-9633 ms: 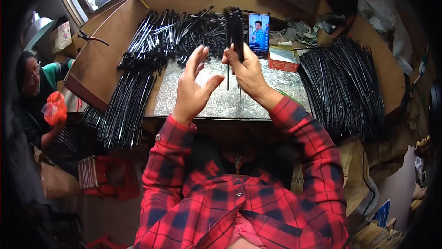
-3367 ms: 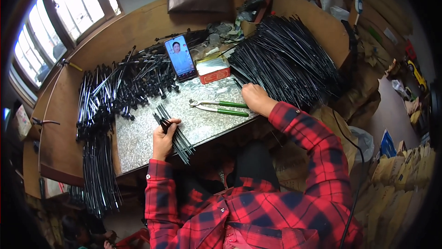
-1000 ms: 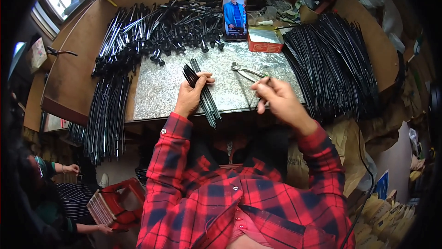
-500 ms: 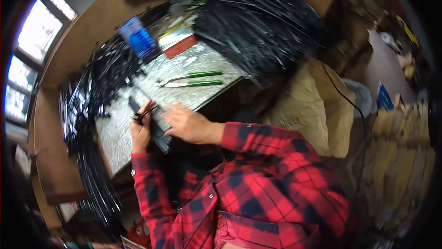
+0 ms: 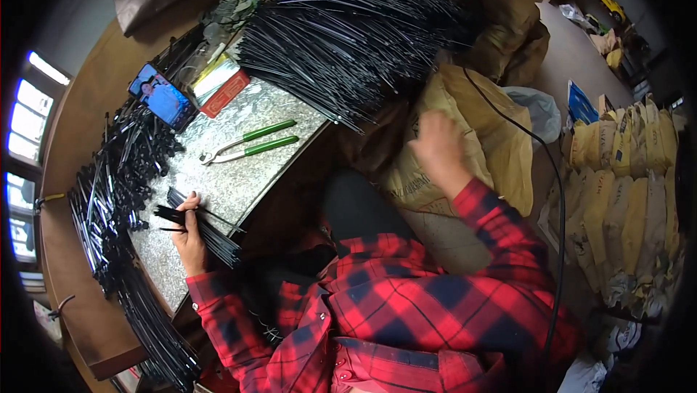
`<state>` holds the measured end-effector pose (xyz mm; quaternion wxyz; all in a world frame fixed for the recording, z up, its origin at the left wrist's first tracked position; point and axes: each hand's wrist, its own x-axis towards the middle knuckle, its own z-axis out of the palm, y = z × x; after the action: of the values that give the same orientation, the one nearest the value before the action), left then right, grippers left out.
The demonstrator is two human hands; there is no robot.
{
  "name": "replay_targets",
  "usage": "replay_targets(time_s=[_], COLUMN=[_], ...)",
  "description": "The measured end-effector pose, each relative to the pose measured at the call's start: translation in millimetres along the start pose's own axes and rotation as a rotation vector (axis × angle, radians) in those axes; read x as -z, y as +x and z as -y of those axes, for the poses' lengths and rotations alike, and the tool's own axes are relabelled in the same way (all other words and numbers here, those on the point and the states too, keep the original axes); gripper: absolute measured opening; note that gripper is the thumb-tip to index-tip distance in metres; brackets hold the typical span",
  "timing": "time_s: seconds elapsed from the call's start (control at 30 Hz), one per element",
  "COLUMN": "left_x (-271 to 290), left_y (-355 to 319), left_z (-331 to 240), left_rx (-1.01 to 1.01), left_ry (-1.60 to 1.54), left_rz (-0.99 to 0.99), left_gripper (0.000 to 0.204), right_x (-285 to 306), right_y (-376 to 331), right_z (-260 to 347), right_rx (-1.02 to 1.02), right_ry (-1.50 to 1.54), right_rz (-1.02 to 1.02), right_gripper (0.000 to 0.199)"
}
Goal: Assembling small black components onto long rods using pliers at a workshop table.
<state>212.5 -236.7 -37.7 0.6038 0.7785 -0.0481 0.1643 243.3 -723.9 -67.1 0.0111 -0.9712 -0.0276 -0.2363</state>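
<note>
My left hand point(image 5: 190, 248) is closed around a bundle of thin black strips point(image 5: 216, 242) that look like cable ties, over the front left edge of the speckled worktop point(image 5: 250, 113). A few loose strips stick out sideways between its fingers. Well away to the right, my right hand point(image 5: 441, 147) hovers in front of a brown paper sack point(image 5: 475, 113). Its fingers are smeared by motion, so their grip does not show. Green-handled pliers point(image 5: 250, 143) lie on the worktop beyond my left hand, jaws toward the left.
A big heap of black cable ties point(image 5: 348, 37) covers the far side; another pile point(image 5: 120, 182) runs along the left. Behind the pliers are a phone point(image 5: 163, 99) and a red box point(image 5: 225, 93). A black cord point(image 5: 560, 211) hangs at right, near stacked brown packages point(image 5: 617, 197).
My right hand has left the bundle and swung right to the paper sack. My left hand still grips the strips. The whole view has shifted, with the worktop now lying further left.
</note>
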Motion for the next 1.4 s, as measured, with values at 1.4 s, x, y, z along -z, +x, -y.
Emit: replay_targets(time_s=[1.4], left_x=[-11], left_y=[-4], left_z=[5], left_rx=[0.043], left_ry=[0.225], left_rz=[-0.244], left_gripper=[0.019], right_x=[37], right_y=[-61], right_z=[115], right_rx=[0.401], right_ry=[1.076], right_rz=[0.273], right_gripper=[0.039])
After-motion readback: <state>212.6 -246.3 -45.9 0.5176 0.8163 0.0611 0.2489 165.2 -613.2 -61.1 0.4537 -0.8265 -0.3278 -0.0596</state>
